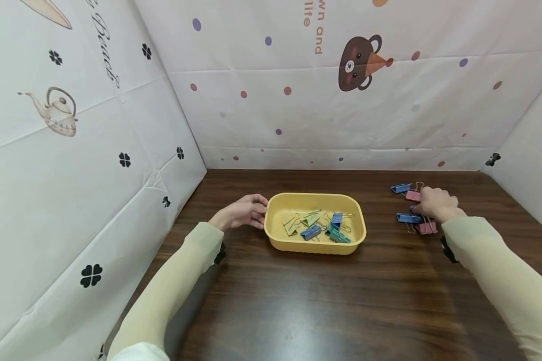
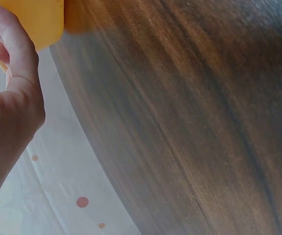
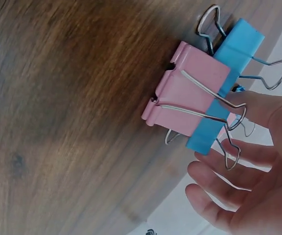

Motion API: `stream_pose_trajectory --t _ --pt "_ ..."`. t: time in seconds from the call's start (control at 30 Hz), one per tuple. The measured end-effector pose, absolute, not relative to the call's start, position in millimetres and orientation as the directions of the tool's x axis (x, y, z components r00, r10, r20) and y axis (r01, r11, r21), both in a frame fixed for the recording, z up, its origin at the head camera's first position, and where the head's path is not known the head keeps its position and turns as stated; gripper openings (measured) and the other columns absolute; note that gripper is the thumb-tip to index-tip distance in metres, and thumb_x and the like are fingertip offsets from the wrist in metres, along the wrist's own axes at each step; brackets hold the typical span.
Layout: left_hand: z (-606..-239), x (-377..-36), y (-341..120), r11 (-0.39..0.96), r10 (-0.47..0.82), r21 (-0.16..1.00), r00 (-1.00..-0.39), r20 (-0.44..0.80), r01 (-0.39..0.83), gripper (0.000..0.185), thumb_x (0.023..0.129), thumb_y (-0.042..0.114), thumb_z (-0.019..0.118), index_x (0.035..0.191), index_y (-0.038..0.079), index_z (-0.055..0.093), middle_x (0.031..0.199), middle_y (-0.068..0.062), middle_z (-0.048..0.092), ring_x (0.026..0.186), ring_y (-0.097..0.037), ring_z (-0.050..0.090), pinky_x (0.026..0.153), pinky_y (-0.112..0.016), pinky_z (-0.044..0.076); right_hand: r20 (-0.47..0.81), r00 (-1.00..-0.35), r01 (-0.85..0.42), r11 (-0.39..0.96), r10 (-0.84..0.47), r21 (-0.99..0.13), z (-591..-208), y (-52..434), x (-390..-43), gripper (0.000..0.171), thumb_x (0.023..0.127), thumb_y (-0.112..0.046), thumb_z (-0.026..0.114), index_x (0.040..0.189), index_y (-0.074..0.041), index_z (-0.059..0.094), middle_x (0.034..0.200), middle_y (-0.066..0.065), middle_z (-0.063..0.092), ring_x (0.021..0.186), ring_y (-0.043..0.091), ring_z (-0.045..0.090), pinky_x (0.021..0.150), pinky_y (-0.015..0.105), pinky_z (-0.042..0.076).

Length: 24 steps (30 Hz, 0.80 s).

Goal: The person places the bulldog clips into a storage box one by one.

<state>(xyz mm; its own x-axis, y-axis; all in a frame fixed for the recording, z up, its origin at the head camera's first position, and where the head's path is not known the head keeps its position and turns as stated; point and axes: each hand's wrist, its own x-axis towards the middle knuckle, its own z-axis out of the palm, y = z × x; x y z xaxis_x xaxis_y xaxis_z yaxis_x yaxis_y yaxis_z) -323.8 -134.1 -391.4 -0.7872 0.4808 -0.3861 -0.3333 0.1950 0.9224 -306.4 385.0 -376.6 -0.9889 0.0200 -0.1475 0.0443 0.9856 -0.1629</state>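
Observation:
A yellow tray (image 1: 277, 239) sits mid-table with several binder clips (image 1: 318, 225) in it, green, blue and teal. My left hand (image 1: 258, 210) is at the tray's left end, and in the left wrist view its curled fingers (image 2: 14, 46) pinch the yellow rim (image 2: 38, 17). My right hand (image 1: 423, 203) lies over a loose cluster of blue clips (image 1: 401, 188) and pink clips (image 1: 426, 228) on the right. In the right wrist view a pink clip (image 3: 192, 98) lies against a blue clip (image 3: 238, 46). The right hand (image 3: 228, 142) has loosely spread fingers at their wire handles, not clamped on them.
The dark wooden table (image 1: 325, 306) is walled by white patterned sheets on the left (image 1: 81, 165), at the back (image 1: 343, 100) and on the right (image 1: 533, 165). Both pale green sleeves (image 1: 171, 286) stretch in from the near edge.

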Motion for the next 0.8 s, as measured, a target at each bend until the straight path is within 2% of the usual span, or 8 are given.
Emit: stream_pose_trajectory --t 0.13,0.23,0.33,0.53,0.63,0.8 --pt "-392 -324 -134 0.197 0.479 0.924 -0.791 -0.382 -0.327 0.023 0.099 0.007 0.051 0.120 0.006 0.042 0.092 -0.014 0.058 0.067 -0.021 0.064 0.063 -0.033 0.059 -0.114 -0.993 0.027 0.986 0.008 -0.164 -372 381 -308 0.049 0.088 -0.026 0.063 0.115 0.013 0.051 0.108 0.039 0.055 0.093 0.055 0.054 0.073 0.064 0.042" --pt "-391 -324 -135 0.198 0.475 0.926 -0.795 -0.378 -0.322 0.023 0.098 0.008 0.051 0.120 0.006 0.042 0.091 -0.013 0.058 0.067 -0.020 0.064 0.063 -0.033 0.059 -0.100 -0.995 0.017 0.986 0.000 -0.168 -367 377 -308 0.057 0.089 -0.027 0.062 0.125 0.014 0.045 0.115 0.041 0.052 0.100 0.057 0.051 0.077 0.066 0.041" --pt "-391 -324 -135 0.198 0.473 0.926 -0.796 -0.378 -0.322 0.023 0.098 0.008 0.051 0.119 0.006 0.042 0.091 -0.013 0.058 0.066 -0.020 0.064 0.063 -0.033 0.059 -0.082 -0.997 -0.001 0.986 -0.014 -0.169 -361 371 -309 0.059 0.089 -0.028 0.063 0.126 0.014 0.044 0.115 0.040 0.052 0.100 0.056 0.052 0.077 0.065 0.042" --pt "-391 -324 -135 0.202 0.474 0.927 -0.797 -0.375 -0.317 0.024 0.098 0.008 0.051 0.120 0.005 0.042 0.091 -0.013 0.058 0.066 -0.020 0.063 0.063 -0.033 0.058 -0.038 -0.998 -0.040 0.986 -0.047 -0.164 -349 353 -313 0.047 0.088 -0.028 0.064 0.112 0.010 0.050 0.094 0.031 0.060 0.087 0.048 0.058 0.068 0.060 0.045" --pt "-391 -323 -135 0.201 0.475 0.927 -0.797 -0.374 -0.316 0.024 0.098 0.007 0.051 0.121 0.005 0.042 0.091 -0.013 0.058 0.066 -0.020 0.063 0.063 -0.033 0.058 -0.025 -0.998 -0.053 0.985 -0.058 -0.163 -343 344 -314 0.050 0.089 -0.029 0.065 0.115 0.010 0.048 0.091 0.028 0.061 0.084 0.044 0.059 0.064 0.055 0.046" --pt "-392 -324 -134 0.193 0.476 0.925 -0.793 -0.381 -0.328 0.025 0.098 0.007 0.051 0.121 0.004 0.042 0.091 -0.013 0.057 0.066 -0.020 0.063 0.063 -0.034 0.058 -0.002 -0.997 -0.078 0.980 -0.080 -0.184 -333 328 -314 0.057 0.088 -0.033 0.066 0.120 0.010 0.047 0.097 0.029 0.060 0.084 0.042 0.060 0.056 0.046 0.047"
